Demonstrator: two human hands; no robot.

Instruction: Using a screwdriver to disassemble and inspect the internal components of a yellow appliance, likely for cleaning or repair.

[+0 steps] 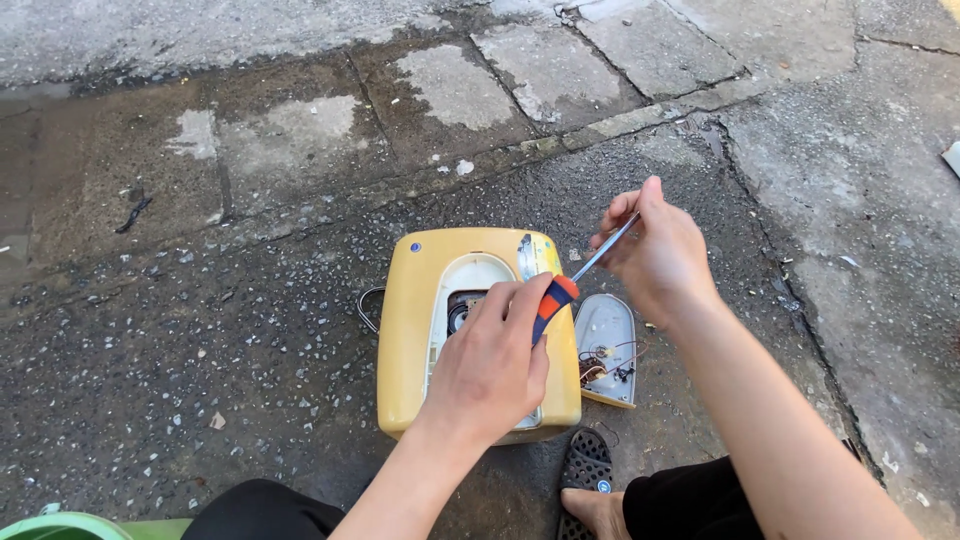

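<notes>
Head view: your left hand [490,365] grips the screwdriver [570,280] handle over the yellow casing [410,330]; right hand [655,250] pinches its shaft, just right of casing. Keep the shaft steady, detached panel [607,345] alongside.

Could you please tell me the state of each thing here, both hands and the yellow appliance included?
Left hand: closed round the screwdriver's handle.
Right hand: pinching the screwdriver's metal shaft.
Screwdriver: held in both hands, tilted, above the appliance.
Yellow appliance: lying flat, opened, insides showing.
Cover panel: off, beside the appliance, wires exposed.
Ground: damp in patches.
</notes>
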